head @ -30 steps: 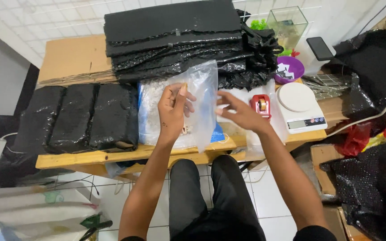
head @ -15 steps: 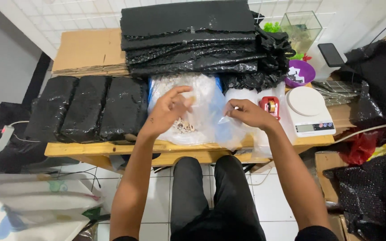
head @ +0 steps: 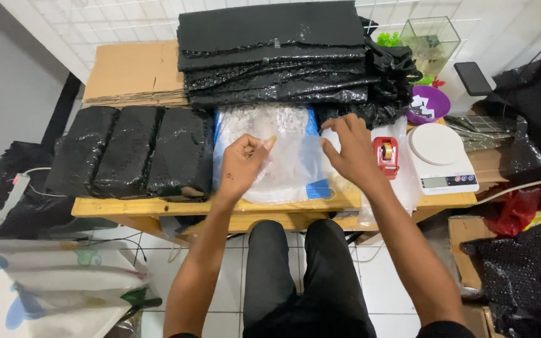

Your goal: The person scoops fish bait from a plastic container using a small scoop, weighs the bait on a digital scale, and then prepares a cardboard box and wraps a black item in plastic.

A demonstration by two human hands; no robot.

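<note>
The clear plastic bag (head: 292, 164) lies flat on the wooden surface (head: 158, 206), directly in front of you, over a blue sheet (head: 318, 188) and a bubble-wrap pad (head: 264, 120).

Your left hand (head: 240, 164) rests on the bag's left half, fingers curled into a loose fist, thumb tip raised; whether its grip clamps any film you cannot tell. Your right hand (head: 352, 150) presses on the bag's right edge with fingers spread apart, clamping nothing.

Just right of the right hand stands a red tape dispenser (head: 386, 155). Beside that sits a white kitchen scale (head: 441, 156). A purple bowl (head: 428, 104) is behind the scale.

Left of the bag, three black wrapped parcels (head: 136, 153) lie side by side. Behind the bag is a stack of folded black plastic sheets (head: 277, 53). Flattened cardboard (head: 134, 72) lies at the rear left.
</note>
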